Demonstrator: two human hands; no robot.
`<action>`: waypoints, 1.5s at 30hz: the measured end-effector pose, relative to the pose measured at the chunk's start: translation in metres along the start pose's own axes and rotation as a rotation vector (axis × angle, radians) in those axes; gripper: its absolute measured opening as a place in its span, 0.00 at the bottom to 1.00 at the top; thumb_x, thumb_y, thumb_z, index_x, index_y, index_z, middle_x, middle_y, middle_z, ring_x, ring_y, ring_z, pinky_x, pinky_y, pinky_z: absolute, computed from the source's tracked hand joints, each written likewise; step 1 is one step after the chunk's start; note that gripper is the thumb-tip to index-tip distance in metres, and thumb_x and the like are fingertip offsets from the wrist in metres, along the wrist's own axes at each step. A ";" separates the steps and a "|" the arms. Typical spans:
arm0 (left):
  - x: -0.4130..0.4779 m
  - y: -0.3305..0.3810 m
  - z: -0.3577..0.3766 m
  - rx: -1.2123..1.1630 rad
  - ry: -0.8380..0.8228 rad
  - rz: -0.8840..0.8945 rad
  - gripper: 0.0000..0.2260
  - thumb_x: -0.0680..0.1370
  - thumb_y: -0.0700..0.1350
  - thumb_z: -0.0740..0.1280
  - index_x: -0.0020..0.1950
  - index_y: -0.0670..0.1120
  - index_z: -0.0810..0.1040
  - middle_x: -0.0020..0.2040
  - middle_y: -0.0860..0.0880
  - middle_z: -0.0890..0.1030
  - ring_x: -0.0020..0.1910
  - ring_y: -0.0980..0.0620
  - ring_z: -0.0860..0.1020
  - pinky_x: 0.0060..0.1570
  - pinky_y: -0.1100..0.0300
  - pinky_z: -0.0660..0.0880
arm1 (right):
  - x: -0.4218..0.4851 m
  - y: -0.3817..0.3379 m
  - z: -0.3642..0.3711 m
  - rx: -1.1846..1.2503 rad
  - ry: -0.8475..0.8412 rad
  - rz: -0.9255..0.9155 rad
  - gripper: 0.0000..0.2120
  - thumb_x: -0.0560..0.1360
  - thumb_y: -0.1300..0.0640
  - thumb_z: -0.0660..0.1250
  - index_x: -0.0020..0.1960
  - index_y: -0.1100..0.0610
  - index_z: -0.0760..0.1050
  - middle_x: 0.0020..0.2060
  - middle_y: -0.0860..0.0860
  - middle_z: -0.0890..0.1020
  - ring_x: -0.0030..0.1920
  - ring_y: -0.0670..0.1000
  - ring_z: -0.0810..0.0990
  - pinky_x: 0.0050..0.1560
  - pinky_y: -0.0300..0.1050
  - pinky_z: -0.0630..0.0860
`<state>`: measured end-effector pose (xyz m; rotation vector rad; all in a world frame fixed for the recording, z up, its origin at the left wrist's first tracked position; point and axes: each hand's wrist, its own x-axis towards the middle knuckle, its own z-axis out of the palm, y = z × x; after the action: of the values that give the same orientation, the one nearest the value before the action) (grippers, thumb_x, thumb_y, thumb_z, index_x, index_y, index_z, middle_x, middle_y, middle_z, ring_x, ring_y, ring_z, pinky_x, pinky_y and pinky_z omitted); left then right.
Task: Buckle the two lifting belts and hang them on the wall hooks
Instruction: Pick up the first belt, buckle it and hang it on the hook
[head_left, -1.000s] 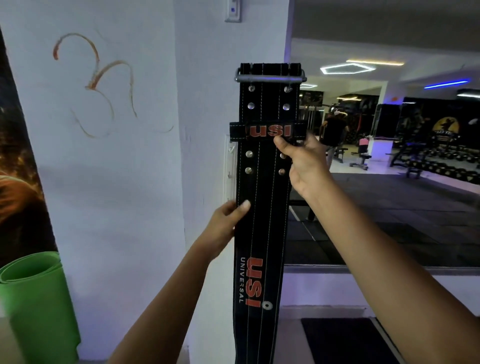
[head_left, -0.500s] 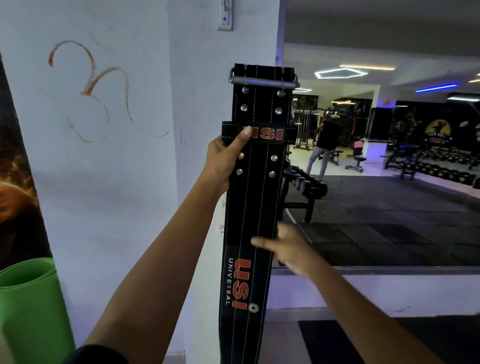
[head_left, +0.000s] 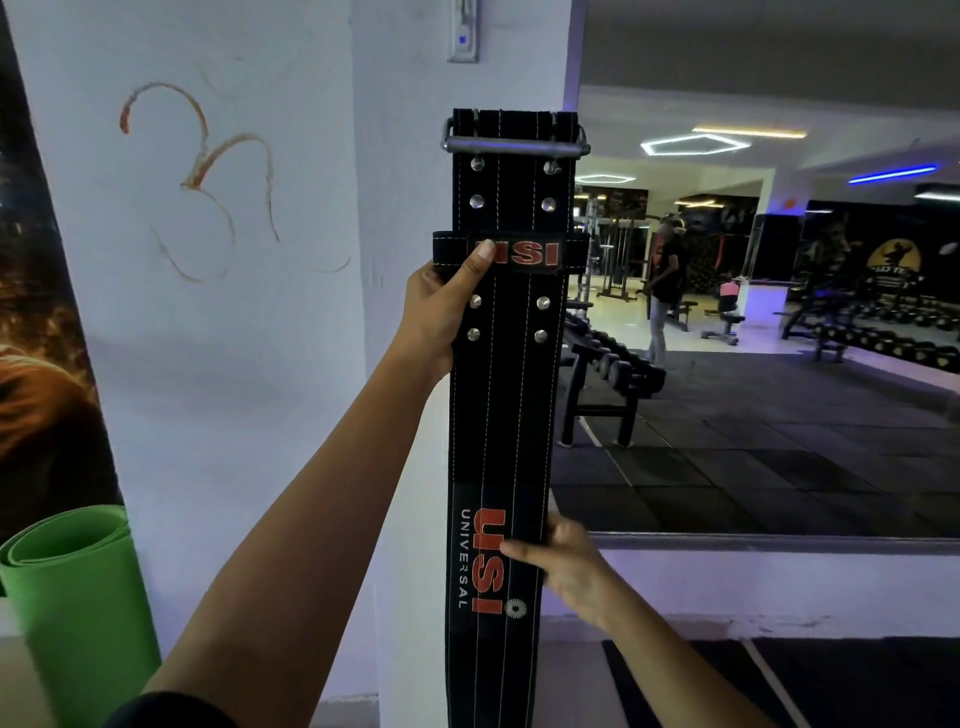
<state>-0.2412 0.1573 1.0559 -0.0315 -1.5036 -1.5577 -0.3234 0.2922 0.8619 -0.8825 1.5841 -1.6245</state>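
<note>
Wall (head_left: 234, 364), white and marked with a faint orange scrawl, fills the left of my view, and a mirror (head_left: 779, 312) on the right shows a gym floor with a dumbbell rack (head_left: 608, 374); I cannot tell what the small fixture cut off at the top edge is. Against the wall's corner hangs the black lifting belt (head_left: 506, 415), upright, its lower end running out of frame, so I cannot see how it ends. Whatever carries it behind the metal buckle (head_left: 514, 143) at the top is hidden from me. A rolled green mat (head_left: 72, 587) stands at lower left, partly cut off. My left hand (head_left: 441, 317) grips the belt's left edge just under the loop, thumb pressed over the first letter of the red logo, fingers (head_left: 480, 260) closed round it. My right hand (head_left: 574, 566) pinches the right edge low down beside the red lettering, the other fingertips hidden behind the leather.
</note>
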 end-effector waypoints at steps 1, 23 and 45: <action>-0.001 0.001 0.000 -0.002 0.001 0.001 0.07 0.76 0.47 0.67 0.48 0.46 0.81 0.44 0.47 0.85 0.46 0.48 0.84 0.47 0.55 0.80 | 0.000 0.005 -0.001 0.006 0.011 0.015 0.15 0.66 0.67 0.73 0.48 0.52 0.78 0.50 0.52 0.84 0.58 0.54 0.80 0.65 0.51 0.73; -0.012 -0.003 -0.012 0.029 -0.014 -0.035 0.16 0.76 0.47 0.67 0.58 0.37 0.78 0.52 0.39 0.83 0.50 0.44 0.83 0.47 0.54 0.80 | 0.029 -0.205 0.009 0.016 0.066 -0.432 0.08 0.71 0.54 0.70 0.50 0.54 0.76 0.48 0.52 0.82 0.51 0.56 0.80 0.44 0.54 0.78; 0.050 0.044 -0.007 0.220 0.033 0.376 0.10 0.81 0.44 0.57 0.43 0.51 0.74 0.43 0.55 0.80 0.40 0.62 0.77 0.43 0.64 0.75 | 0.043 -0.209 0.016 0.103 0.295 -0.636 0.09 0.74 0.62 0.66 0.53 0.61 0.78 0.40 0.46 0.81 0.44 0.43 0.80 0.48 0.35 0.76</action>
<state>-0.2381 0.1309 1.1174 -0.1527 -1.5331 -1.0862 -0.3363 0.2505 1.0715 -1.2146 1.4699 -2.3471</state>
